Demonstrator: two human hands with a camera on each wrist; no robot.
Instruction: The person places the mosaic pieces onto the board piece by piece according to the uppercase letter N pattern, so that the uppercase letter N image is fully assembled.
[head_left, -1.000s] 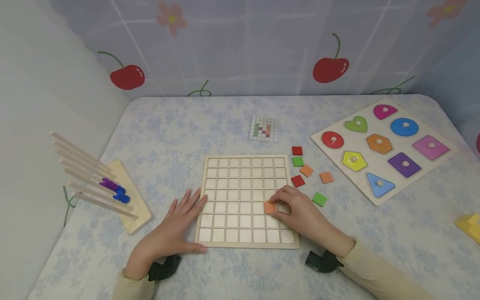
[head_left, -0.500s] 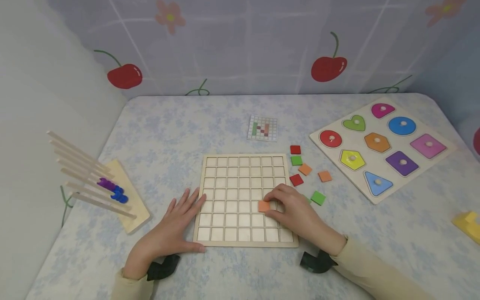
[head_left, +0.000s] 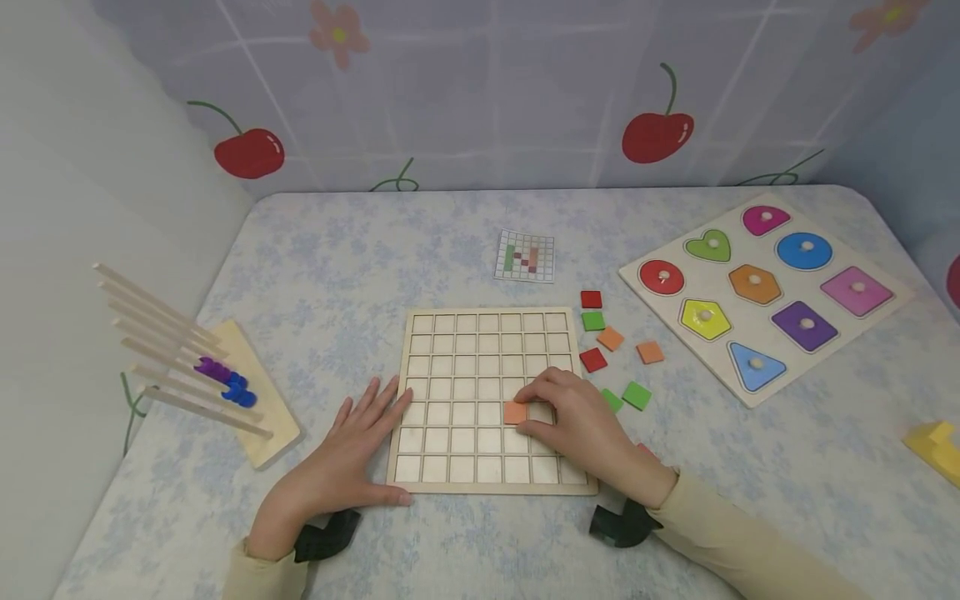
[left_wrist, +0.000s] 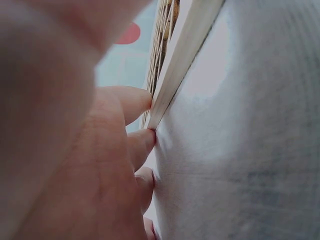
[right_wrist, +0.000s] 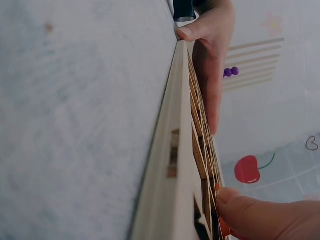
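A wooden grid board [head_left: 491, 488] lies flat on the table. My right hand [head_left: 581, 417] reaches over its right side and pinches an orange square tile [head_left: 515, 412] between thumb and fingers, right at a cell in the lower middle. In the right wrist view, the thumb [right_wrist: 255, 215] and a sliver of the orange tile [right_wrist: 223, 227] show at the grid bars. Fingers spread, my left hand [head_left: 348, 458] rests along the board's left edge, its thumb by the lower left corner. The left wrist view has its fingertips against the frame's side [left_wrist: 177, 60].
Right of the board lie loose red [head_left: 591, 299], green [head_left: 637, 396] and orange [head_left: 650, 352] tiles. A small pattern card [head_left: 525, 257] sits behind it. A knobbed shape puzzle [head_left: 817, 358] is at the right, a peg stand [head_left: 277, 429] with beads at the left.
My right hand has slid the orange tile leftward across the grid by about one cell. A green tile beside the right hand has come into view. The left hand stays in place.
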